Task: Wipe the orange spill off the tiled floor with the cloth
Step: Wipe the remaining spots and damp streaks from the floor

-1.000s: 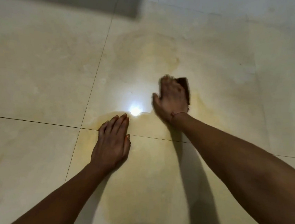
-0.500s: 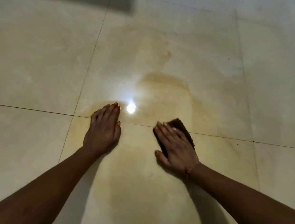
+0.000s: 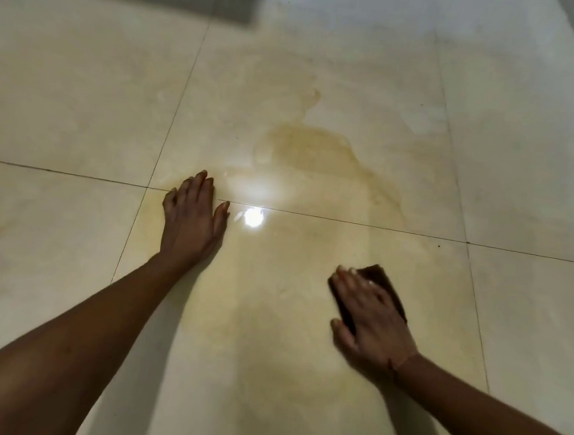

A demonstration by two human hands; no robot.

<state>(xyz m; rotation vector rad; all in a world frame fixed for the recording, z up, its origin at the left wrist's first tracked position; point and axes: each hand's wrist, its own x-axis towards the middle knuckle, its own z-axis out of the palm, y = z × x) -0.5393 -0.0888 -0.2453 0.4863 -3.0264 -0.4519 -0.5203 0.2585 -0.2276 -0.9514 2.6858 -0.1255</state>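
Brown cloth [image 3: 382, 279]: flat on the tiled floor [image 3: 65, 97], on the tile nearest me, right of centre. Right hand [image 3: 373, 323]: straight fingers pressed on the cloth, curled round nothing; blurred. Left hand [image 3: 192, 220]: palm down, fingers straight, tips across the grout line, holding nothing. Orange spill [image 3: 318, 151]: I see it darkest beyond that line, with a paler film between the hands.

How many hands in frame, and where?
2. Left hand flat on the floor, fingers across a grout line; right hand pressing the brown cloth, lower right.
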